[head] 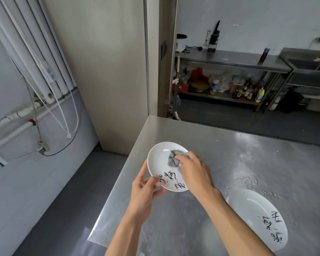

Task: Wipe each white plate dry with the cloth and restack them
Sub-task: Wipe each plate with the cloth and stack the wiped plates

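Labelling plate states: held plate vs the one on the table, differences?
The held plate is lifted and tilted, the left hand gripping its rim; the table plate lies flat on the steel table, untouched. The right hand presses a grey cloth into the held plate; the table plate is bare. Both are white with black lettering.

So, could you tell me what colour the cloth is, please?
The cloth is grey; head view.
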Demonstrator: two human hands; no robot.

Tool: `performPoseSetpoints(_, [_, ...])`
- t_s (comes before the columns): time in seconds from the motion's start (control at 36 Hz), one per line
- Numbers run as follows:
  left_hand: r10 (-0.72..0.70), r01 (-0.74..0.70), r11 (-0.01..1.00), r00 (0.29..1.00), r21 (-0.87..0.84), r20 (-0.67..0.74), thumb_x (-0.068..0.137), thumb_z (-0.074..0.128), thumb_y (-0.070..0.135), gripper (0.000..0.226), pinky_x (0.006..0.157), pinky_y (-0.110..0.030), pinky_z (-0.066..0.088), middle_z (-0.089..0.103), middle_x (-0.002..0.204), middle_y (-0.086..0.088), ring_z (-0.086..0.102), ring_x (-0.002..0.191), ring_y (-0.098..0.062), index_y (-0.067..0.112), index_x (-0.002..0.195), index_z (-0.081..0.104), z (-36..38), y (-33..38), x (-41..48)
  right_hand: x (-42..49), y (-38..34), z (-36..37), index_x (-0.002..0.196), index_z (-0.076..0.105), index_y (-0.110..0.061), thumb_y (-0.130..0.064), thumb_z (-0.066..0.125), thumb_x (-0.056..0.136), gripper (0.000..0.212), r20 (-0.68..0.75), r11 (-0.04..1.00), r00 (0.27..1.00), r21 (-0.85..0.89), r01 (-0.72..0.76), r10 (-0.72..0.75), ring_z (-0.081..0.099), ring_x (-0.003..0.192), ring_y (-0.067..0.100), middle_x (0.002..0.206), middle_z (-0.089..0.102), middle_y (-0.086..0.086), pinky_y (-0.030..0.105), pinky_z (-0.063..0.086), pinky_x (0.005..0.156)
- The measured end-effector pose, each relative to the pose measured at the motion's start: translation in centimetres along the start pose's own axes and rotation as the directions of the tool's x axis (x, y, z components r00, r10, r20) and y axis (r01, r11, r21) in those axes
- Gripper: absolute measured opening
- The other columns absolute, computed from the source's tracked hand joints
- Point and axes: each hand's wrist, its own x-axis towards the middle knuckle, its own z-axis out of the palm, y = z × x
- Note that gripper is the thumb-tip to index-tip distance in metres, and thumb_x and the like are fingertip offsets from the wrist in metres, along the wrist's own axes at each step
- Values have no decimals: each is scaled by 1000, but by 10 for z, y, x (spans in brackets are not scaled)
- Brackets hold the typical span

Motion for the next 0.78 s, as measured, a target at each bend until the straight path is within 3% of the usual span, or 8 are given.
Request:
performPoseSetpoints(0.31, [100,-102,995,993,22,70,99,50,5,67,83,-38,64,77,113,-19,75,106,-37,56,143,53,18,29,11,26,-12,-25,138,53,-35,-24,51,100,39,-96,995,995,101,-24,34,53,121,25,140,45,-5,38,51,89])
performPoseSetpoints(0.53, [152,-152,988,979,-7,137,89,56,14,66,79,-40,64,77,110,-20,76,105,-35,62,135,58,34,47,20,44,-27,-46,137,54,-37,-19,50,100,41,-199,959,978,261,108,-56,49,125,14,144,42,-13,35,50,92])
performPoseSetpoints(0.69, [151,-154,988,979,13,135,102,49,-1,66,77,-43,64,77,117,-13,75,109,-32,50,144,55,43,53,30,46,-33,-56,132,56,-38,-21,51,96,40,-136,935,968,261,241,-211,54,118,11,140,41,-19,32,51,93])
performPoseSetpoints(0.78, [165,-163,986,980,-30,107,89,57,7,64,79,-45,64,76,122,-10,74,112,-32,49,138,63,47,56,31,45,-28,-59,126,61,-38,-27,54,88,40,-61,939,970,242,245,-237,54,120,9,138,41,-19,31,51,94])
